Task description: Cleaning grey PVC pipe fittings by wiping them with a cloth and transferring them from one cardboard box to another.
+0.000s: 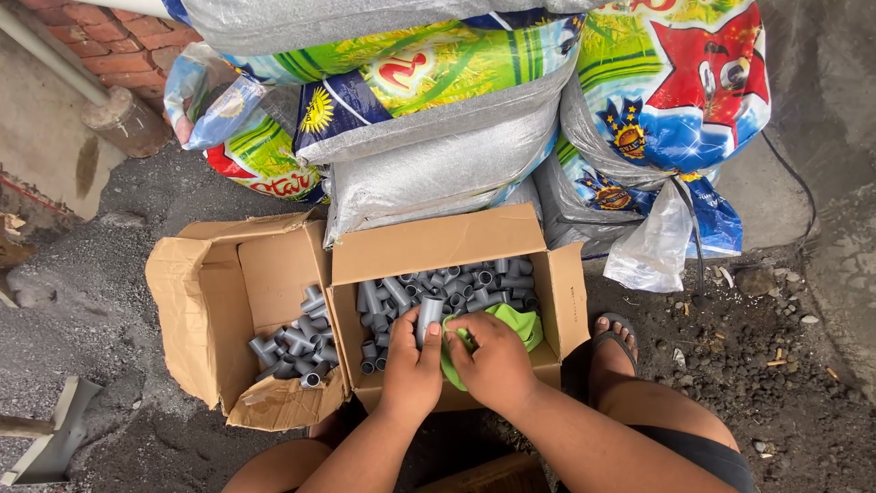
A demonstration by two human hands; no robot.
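A short grey pipe fitting [427, 318] is gripped by the left hand [411, 370], fingers curled closed around its lower end, thumb on the right side. The fitting is held upright over the front edge of the right cardboard box [447, 245]. The right hand [495, 361] is closed on a green cloth [516, 321], which is bunched under the fingers and pressed just beside the fitting; whether the cloth touches the fitting cannot be told. The two hands are touching at the thumbs.

The right box is seen open, its back flap raised, filled with a loose heap of grey fittings [474, 278] of the same kind. A second open box [219, 301] is set touching its left side, torn at the left wall, with a smaller pile of grey fittings [294, 347] in its front right corner.

Both boxes are set on dark gritty ground [730, 365]. Behind them, printed plastic sacks [438, 119] are stacked, one tied at the neck on the right. A foot in a sandal [613, 342] is seen just right of the right box. A brick wall [119, 41] and a pipe [55, 55] are seen top left; a flat metal tool [55, 443] lies bottom left.
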